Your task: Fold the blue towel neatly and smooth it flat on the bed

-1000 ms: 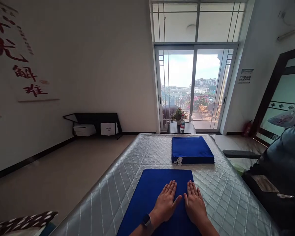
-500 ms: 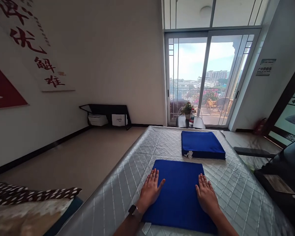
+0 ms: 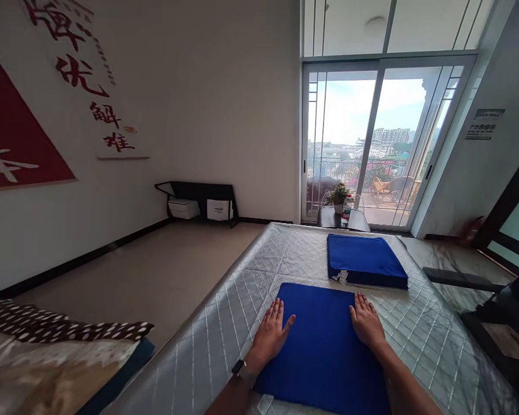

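Observation:
A flat square of blue fabric (image 3: pixel 322 351), perhaps a folded cloth or cover, lies on the silver quilted table cover (image 3: pixel 225 323). My left hand (image 3: pixel 271 331) rests flat on its left edge, fingers stretched forward and thumb apart; a watch is on that wrist. On the right edge lies my right hand (image 3: pixel 367 320), also flat with fingers extended. A white tag (image 3: pixel 266 403) sticks out at the near left corner. Beyond it sits a neat stack of similar blue pieces (image 3: pixel 365 259), with white tags at its near left corner.
A small dark table (image 3: pixel 343 219) with a potted plant (image 3: pixel 339 196) and a bottle (image 3: pixel 346 210) stands past the far edge. Patterned fabric (image 3: pixel 60 357) lies at the lower left. A black bench (image 3: pixel 462 279) and a dark bag-like shape (image 3: pixel 501 323) are at right.
My right hand has slid forward along the right edge of the blue fabric. My left hand stays on the left edge. The view has turned slightly left.

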Available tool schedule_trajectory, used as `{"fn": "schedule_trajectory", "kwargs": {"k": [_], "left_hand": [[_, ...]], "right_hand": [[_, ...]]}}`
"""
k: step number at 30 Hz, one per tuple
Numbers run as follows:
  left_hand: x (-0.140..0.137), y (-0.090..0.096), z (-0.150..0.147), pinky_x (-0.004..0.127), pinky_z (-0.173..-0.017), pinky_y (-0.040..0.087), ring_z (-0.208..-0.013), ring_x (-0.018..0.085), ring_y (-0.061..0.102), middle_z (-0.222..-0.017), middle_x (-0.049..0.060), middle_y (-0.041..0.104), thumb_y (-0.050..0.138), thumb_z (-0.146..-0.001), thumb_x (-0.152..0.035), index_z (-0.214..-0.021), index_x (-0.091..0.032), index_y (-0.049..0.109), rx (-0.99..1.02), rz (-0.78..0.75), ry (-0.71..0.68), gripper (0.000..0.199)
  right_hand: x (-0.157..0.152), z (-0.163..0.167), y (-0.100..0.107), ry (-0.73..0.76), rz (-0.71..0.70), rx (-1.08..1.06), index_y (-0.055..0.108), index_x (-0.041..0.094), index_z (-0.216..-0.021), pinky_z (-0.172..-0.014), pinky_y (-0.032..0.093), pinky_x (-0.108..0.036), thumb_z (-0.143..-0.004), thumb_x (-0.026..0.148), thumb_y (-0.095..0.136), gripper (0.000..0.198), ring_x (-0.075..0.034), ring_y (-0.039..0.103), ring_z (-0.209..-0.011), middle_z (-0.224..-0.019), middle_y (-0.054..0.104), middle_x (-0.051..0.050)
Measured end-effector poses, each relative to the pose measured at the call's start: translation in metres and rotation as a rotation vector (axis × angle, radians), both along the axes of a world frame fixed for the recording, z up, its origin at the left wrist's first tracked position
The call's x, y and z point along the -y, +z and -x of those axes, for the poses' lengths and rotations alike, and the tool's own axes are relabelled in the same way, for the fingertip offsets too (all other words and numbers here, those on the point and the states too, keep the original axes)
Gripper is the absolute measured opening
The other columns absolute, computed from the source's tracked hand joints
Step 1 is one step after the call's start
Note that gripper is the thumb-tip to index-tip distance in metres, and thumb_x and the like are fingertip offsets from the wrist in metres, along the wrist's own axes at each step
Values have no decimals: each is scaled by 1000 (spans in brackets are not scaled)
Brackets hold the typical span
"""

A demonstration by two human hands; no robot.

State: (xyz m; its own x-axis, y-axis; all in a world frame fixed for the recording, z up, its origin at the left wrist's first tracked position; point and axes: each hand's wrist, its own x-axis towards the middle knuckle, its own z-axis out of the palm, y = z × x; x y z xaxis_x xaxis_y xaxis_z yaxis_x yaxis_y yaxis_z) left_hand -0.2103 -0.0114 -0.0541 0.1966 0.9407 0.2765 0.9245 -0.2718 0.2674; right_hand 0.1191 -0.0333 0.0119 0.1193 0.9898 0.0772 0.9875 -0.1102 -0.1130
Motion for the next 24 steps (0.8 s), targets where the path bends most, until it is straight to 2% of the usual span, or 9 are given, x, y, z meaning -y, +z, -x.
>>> {"fn": "schedule_trajectory", "kwargs": {"k": [4,7,9,11,13,16,18,21,24], "left_hand": [[3,15,6,50,-119,33,-149,31,33,-160,14,39,20,-102,-62,-160,-16,26,-7,0,18,74],[14,29,-16,50,-119,33,-150,31,31,-161,14,37,20,-102,-61,-160,-15,27,-52,-13,-72,74],[23,42,-50,47,-120,32,-151,29,30,-163,14,34,20,-102,-61,-159,-14,27,-89,4,-213,74],[26,56,-95,45,-122,30,-151,27,29,-163,14,32,19,-103,-60,-159,-13,28,-102,33,-375,74],[23,68,-145,44,-122,29,-151,26,30,-161,16,35,17,-104,-59,-157,-12,32,-62,49,-477,72],[9,77,-206,46,-123,28,-151,26,30,-160,17,38,14,-105,-56,-155,-10,35,45,50,-518,72],[1,76,-227,45,-123,28,-151,25,30,-160,17,38,12,-105,-55,-155,-8,36,85,67,-496,72],[-4,66,-225,44,-124,26,-151,24,29,-160,15,38,9,-105,-54,-155,-9,35,63,85,-458,72],[-6,57,-193,45,-125,24,-152,24,26,-162,12,36,9,-104,-55,-157,-11,32,-4,58,-424,72]], "right_hand": [[-5,-3,-15,-8,-43,-4,26,4,-158,-125,12,-40,-101,36,19,65,-20,15,-154,-166,22,-11],[-4,-4,-19,-2,-55,-18,26,5,-158,-125,12,-40,-101,36,19,65,-20,16,-154,-165,22,-11],[-3,-3,-16,4,-54,-23,26,4,-157,-125,13,-41,-101,36,19,65,-20,17,-154,-165,23,-11],[-2,-3,-13,10,-51,-25,27,3,-157,-125,13,-41,-101,35,19,65,-21,16,-154,-165,23,-12],[0,-4,-10,25,-46,-21,28,4,-157,-125,13,-41,-100,33,20,64,-21,16,-154,-165,23,-12],[4,-6,-10,63,-42,-6,29,8,-158,-125,12,-39,-96,25,27,63,-21,15,-154,-166,22,-9],[6,-6,-11,78,-45,-3,29,11,-158,-125,12,-39,-94,22,32,65,-21,14,-155,-166,20,-8],[5,-6,-12,65,-41,-21,28,10,-158,-125,12,-39,-95,22,29,64,-20,15,-154,-166,20,-9],[3,-4,-9,18,-31,-58,25,7,-158,-125,12,-39,-99,29,22,63,-19,16,-154,-166,21,-10]]}}
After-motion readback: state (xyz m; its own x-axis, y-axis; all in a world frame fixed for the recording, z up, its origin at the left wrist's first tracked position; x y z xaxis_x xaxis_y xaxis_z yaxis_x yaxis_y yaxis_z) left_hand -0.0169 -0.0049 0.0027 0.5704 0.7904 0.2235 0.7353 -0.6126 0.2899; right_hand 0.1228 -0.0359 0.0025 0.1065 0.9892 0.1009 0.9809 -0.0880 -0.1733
